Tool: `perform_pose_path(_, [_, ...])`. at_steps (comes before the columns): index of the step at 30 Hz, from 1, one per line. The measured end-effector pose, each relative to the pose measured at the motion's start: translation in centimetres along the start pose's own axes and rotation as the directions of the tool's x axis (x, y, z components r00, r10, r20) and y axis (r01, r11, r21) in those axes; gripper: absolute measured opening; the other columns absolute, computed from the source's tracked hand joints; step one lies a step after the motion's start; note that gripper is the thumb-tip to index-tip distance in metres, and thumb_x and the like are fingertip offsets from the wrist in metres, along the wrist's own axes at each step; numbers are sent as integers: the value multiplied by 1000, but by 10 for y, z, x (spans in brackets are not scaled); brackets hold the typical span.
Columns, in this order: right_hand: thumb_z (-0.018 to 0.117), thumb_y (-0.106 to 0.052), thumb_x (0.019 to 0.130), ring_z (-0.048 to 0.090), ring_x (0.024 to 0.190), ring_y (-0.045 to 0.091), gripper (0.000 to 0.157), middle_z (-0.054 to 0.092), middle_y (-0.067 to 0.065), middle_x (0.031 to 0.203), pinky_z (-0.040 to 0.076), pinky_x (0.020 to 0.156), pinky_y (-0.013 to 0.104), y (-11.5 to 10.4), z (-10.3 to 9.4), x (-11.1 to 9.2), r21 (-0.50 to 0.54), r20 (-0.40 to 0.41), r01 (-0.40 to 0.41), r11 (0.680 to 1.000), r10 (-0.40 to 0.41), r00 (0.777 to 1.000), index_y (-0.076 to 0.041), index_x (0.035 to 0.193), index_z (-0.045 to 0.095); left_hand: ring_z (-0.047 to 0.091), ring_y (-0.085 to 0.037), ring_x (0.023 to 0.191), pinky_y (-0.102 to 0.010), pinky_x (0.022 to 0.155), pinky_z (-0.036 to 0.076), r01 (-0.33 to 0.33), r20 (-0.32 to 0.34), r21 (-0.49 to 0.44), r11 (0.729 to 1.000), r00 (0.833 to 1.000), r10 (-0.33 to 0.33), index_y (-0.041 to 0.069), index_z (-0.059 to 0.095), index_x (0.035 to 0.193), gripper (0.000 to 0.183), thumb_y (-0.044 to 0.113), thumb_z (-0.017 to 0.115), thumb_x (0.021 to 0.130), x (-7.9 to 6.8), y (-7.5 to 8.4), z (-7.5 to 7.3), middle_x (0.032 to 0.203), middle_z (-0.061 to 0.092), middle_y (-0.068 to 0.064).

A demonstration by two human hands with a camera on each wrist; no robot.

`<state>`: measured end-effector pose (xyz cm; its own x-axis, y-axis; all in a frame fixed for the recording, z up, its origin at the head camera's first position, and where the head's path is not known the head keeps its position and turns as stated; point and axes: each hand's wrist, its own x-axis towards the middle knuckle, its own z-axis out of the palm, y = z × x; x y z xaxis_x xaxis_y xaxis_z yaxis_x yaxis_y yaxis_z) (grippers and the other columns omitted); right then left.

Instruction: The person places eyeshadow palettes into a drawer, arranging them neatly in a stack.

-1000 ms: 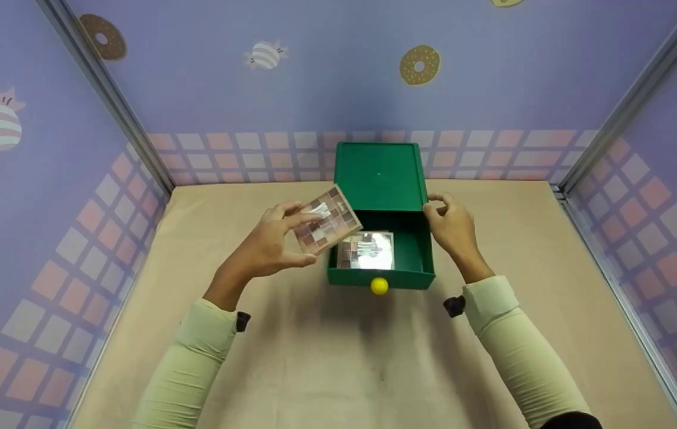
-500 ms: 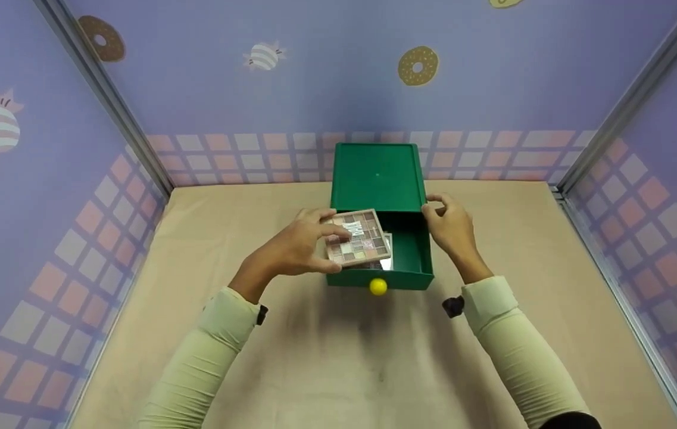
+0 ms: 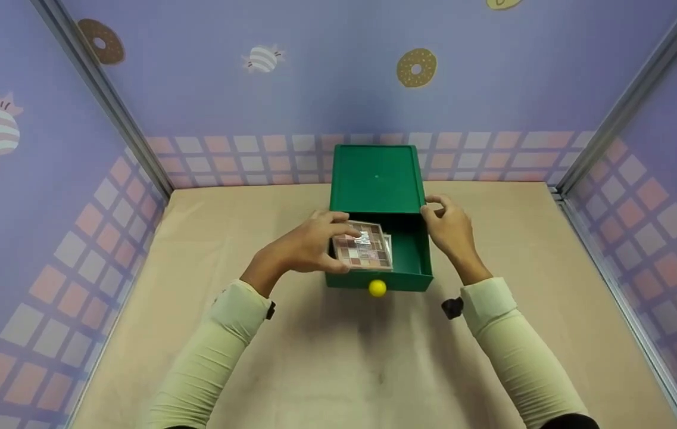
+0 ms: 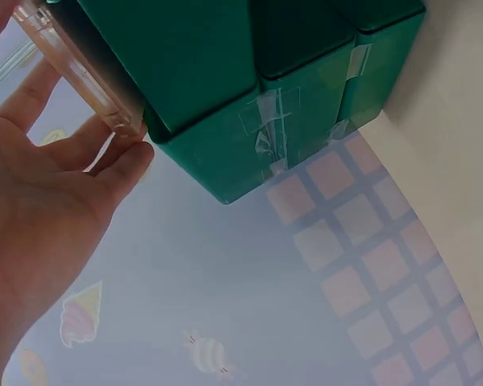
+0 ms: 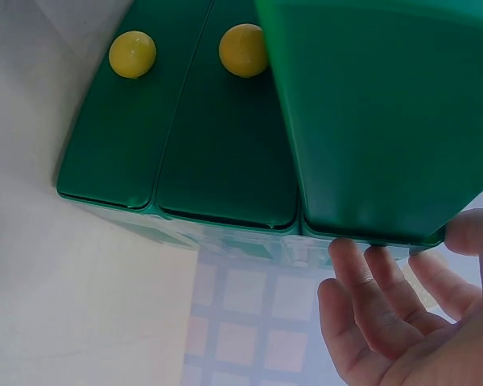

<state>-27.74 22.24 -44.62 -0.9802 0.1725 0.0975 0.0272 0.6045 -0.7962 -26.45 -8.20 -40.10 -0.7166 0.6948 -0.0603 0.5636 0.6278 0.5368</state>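
Observation:
An eyeshadow palette point(image 3: 364, 247) with a clear lid is in my left hand point(image 3: 308, 241), fingers over its far left part and thumb at its near left corner. It lies over a second palette point(image 3: 388, 244), mostly covered, in the left part of the pulled-out green drawer point(image 3: 414, 244). In the left wrist view, the held palette point(image 4: 84, 68) is beside the drawer wall. My right hand point(image 3: 450, 229) touches the right side of the green drawer cabinet point(image 3: 376, 179), thumb at its front edge; in the right wrist view its fingertips meet the cabinet's side.
A yellow round knob point(image 3: 377, 288) sits on the open drawer's front. Below are two closed drawers with yellow knobs point(image 5: 132, 55). The cabinet stands on a beige cloth-covered table point(image 3: 338, 369), against a purple patterned wall point(image 3: 326, 95). Clear tape point(image 4: 270, 125) joins the cabinet's tiers.
My left hand has moved right and lowered the palette from beside the drawer onto or just above the second palette, which is now largely covered. My right hand stays at the cabinet's side.

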Motion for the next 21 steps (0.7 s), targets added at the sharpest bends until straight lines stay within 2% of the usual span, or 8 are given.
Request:
perform_pose_path(6, [53, -34, 102, 71, 103, 35, 41, 73, 20, 117, 55, 93, 54, 1, 1, -2, 5, 0, 4, 1000, -4, 1000, -15, 138, 61, 29, -38, 151, -57, 118, 36, -13, 16, -27, 1000, 1000, 13, 21, 54, 148, 68, 31, 77, 85, 2, 0, 3, 167, 27, -12])
perform_pose_path(11, [54, -33, 102, 72, 101, 35, 41, 74, 21, 116, 55, 92, 54, 1, 0, -2, 5, -5, 7, 1000, -7, 1000, -14, 137, 61, 21, -38, 156, -58, 120, 33, -21, 10, -64, 998, 1000, 22, 22, 49, 152, 73, 30, 80, 87, -1, -1, 4, 171, 15, -13])
perform_pose_path(16, [53, -33, 102, 72, 100, 36, 41, 74, 21, 115, 55, 92, 54, 0, 0, 0, -5, -11, 17, 1000, -17, 1000, -13, 137, 62, 17, -42, 156, -64, 119, 30, -42, -93, -36, 998, 995, 38, 23, 49, 152, 73, 34, 81, 88, -8, 0, 4, 172, 13, -13])
perform_pose_path(21, [53, -33, 102, 72, 100, 36, 41, 75, 20, 113, 55, 92, 55, 1, 0, 0, -11, -17, 24, 1000, -24, 1000, -14, 137, 62, 22, -42, 155, -67, 120, 24, -46, -221, 25, 999, 974, 51, 22, 52, 150, 69, 34, 80, 88, -18, 3, 9, 170, 20, -14])
